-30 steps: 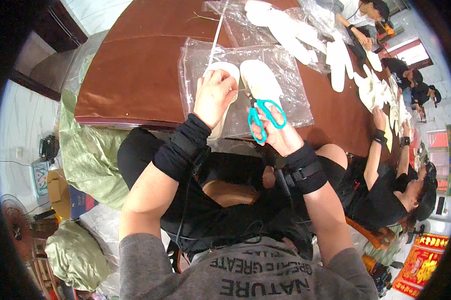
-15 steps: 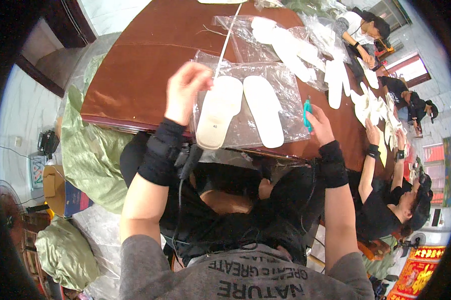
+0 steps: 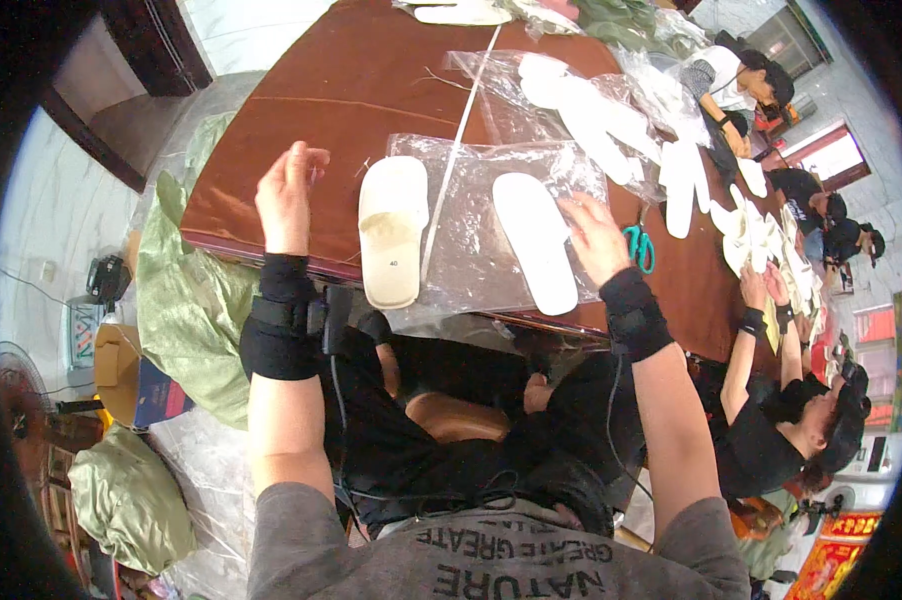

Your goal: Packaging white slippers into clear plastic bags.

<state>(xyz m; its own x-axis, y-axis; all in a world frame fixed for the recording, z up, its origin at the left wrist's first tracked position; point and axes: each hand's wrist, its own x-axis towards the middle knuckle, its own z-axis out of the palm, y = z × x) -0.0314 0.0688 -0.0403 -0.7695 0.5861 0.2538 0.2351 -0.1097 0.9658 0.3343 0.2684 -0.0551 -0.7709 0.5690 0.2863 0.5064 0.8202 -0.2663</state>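
Two white slippers lie side by side on a clear plastic bag (image 3: 461, 215) at the table's near edge. The left slipper (image 3: 393, 270) has moved to the bag's left edge, its cream strap partly showing. My left hand (image 3: 286, 200) is raised to the left of it, apart from it, fingers extended and holding nothing. Beside the right slipper (image 3: 534, 245) is my right hand (image 3: 596, 235), its stretched fingers at the slipper's right edge. Teal-handled scissors (image 3: 639, 248) rest on the table just right of that hand.
More slippers in plastic (image 3: 591, 120) lie farther back on the brown table (image 3: 301, 130). A thin white strip (image 3: 476, 75) runs across it. At right, a co-worker's hands (image 3: 763, 285) are by a pile of white pieces (image 3: 751, 235). Green sacks (image 3: 196, 310) stand at left.
The left slipper has shifted left, away from the right one. My left hand has moved left, off it. My right hand has let go of the scissors and come to the right slipper.
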